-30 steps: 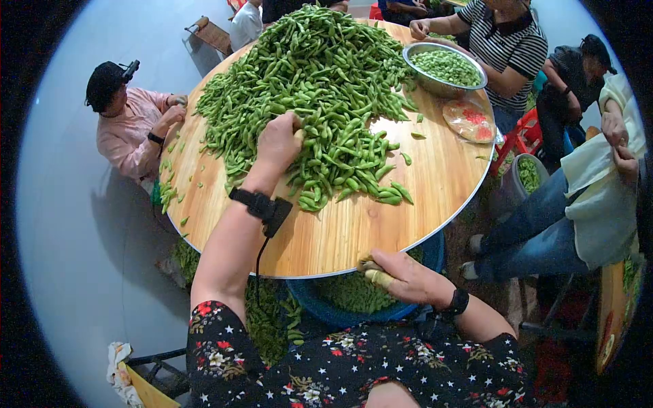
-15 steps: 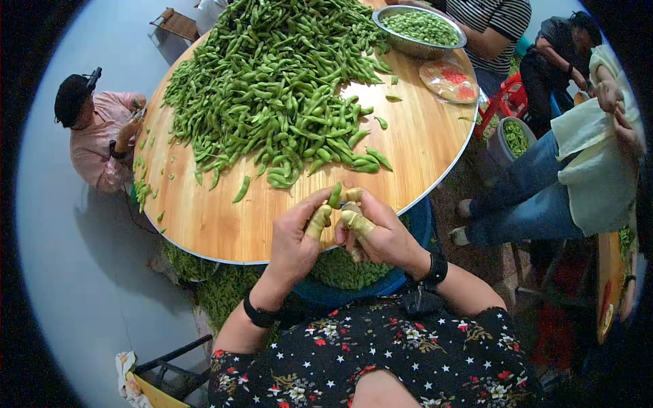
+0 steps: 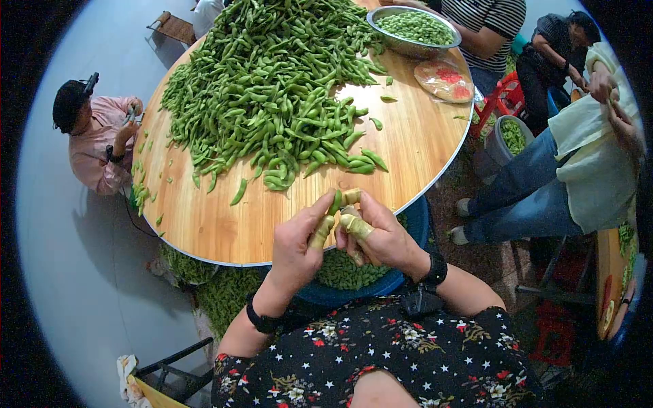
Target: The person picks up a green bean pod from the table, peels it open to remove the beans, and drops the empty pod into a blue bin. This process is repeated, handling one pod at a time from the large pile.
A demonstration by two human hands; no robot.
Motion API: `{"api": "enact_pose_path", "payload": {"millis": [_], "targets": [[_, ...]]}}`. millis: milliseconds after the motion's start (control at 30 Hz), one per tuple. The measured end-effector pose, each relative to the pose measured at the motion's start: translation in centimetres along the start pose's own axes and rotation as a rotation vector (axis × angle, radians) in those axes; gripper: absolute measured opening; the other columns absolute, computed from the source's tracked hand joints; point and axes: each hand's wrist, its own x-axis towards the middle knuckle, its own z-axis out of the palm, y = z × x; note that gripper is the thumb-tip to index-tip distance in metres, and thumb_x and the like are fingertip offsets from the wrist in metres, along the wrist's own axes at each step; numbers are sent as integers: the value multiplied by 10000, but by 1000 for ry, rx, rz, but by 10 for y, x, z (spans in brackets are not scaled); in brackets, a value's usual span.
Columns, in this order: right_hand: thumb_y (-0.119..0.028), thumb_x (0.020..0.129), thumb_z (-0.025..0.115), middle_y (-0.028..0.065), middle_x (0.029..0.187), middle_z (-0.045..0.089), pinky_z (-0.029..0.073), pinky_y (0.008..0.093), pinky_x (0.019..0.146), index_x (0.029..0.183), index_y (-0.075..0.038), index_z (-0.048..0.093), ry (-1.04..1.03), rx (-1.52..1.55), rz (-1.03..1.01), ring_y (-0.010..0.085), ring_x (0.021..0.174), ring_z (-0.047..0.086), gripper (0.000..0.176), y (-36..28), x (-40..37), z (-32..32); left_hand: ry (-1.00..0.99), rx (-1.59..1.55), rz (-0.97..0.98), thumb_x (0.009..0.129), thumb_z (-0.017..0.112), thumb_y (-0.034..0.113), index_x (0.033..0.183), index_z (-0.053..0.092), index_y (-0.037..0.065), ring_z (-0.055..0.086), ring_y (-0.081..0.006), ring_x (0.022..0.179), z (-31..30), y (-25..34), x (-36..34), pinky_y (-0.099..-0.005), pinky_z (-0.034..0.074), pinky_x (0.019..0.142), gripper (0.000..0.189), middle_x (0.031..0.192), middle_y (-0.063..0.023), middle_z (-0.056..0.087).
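My left hand (image 3: 297, 238) pinches a green soybean pod (image 3: 336, 202) upright between thumb and forefinger. My right hand (image 3: 381, 238) is closed against the pod's right side, its thumb and forefinger meeting it there; its other fingers curl under. Yellowish wraps cover the thumbs and the right forefinger. Whether a small tool sits between the right fingertips is hidden. Both hands are at the table's near edge, above a blue tub (image 3: 401, 268) of shelled beans (image 3: 347, 270). Beyond them a large heap of soybean pods (image 3: 272, 102) lies on the round wooden table (image 3: 415, 146).
A metal bowl (image 3: 381, 39) of shelled beans and a bagged round item (image 3: 428, 80) sit at the table's far right. A person in pink (image 3: 102, 146) is at the left; other people stand or sit at the right, near a bucket (image 3: 486, 153). Husks (image 3: 231, 299) pile below the table.
The pod is still between my hands, with a slight shift in my fingers. The whole view has moved a little. The person at the right has moved their hands slightly.
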Motion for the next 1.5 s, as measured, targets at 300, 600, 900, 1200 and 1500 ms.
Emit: {"api": "enact_pose_path", "payload": {"millis": [300, 600, 900, 1200, 1500], "targets": [[-219, 981, 472, 44, 716, 592, 381, 201, 371, 1143, -98, 450, -178, 446, 265, 80, 448, 503, 204, -2, -9, -7, -172, -947, -522, 970, 513, 172, 1326, 516, 65, 392, -17, 563, 0, -5, -22, -153, 308, 494, 372, 767, 34, 546], [-220, 983, 454, 34, 700, 579, 422, 224, 407, 1092, -69, 488, -26, -180, 257, 96, 485, 529, 189, -9, -16, -2, -121, 270, 114, 807, 688, 39, 1063, 590, -8, 646, -167, 697, 0, 1, -16, -298, 509, 610, 277, 809, -103, 651], [-209, 964, 465, -10, 693, 559, 416, 218, 446, 1002, -65, 536, -159, -377, 178, 77, 513, 523, 165, -14, -17, -17, -258, -606, -544, 897, 595, 44, 1068, 595, -19, 664, -145, 810, -2, -7, -23, -249, 530, 665, 183, 934, -68, 673], [-190, 889, 646, -34, 755, 568, 389, 186, 487, 1064, -72, 573, 174, -550, -297, 31, 574, 491, 224, 14, -11, -7, 0, -400, -299, 860, 609, 3, 1017, 627, 5, 646, -142, 802, 14, -7, -22, -249, 518, 670, 158, 932, -72, 658], [-197, 885, 638, -56, 727, 543, 437, 246, 623, 982, -75, 589, 118, 40, 136, 90, 672, 519, 164, 6, -8, 0, 30, 15, -62, 778, 692, -6, 954, 651, 12, 651, -190, 751, 5, 3, -24, -285, 514, 651, 182, 868, -112, 651]]}}
